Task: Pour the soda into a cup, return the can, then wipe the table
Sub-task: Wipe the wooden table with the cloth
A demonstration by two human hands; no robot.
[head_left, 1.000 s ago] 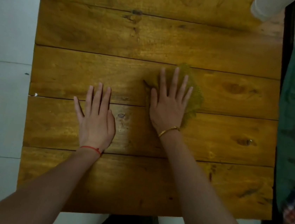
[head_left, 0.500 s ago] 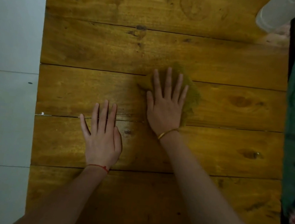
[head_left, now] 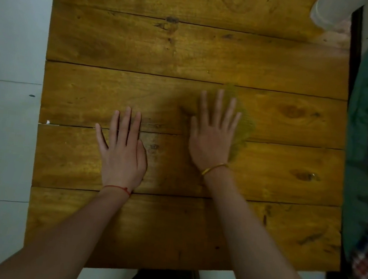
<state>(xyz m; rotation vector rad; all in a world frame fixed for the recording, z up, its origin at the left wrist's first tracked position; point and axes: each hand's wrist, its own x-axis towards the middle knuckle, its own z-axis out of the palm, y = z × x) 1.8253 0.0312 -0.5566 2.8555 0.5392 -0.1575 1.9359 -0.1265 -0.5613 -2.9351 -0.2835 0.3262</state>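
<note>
Plank table (head_left: 143, 43), wide, hard, varnished. Cup (head_left: 328, 11) at far right corner, can not in view. Left hand (head_left: 123, 153) flat, fingers straight, bracing. Right hand (head_left: 213, 135) spread flat, pressing cloth (head_left: 246, 128) mid-table (soft, light, likely bunches; best held under palm).

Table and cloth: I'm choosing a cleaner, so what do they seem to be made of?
The table looks like solid wood planks with a glossy amber varnish: knots, grain and seams between boards show, and the surface has a sheen. The cloth under the right hand looks like a soft, matte yellow-green fabric, perhaps woven or microfibre; it is blurred, so the weave cannot be told.
</note>
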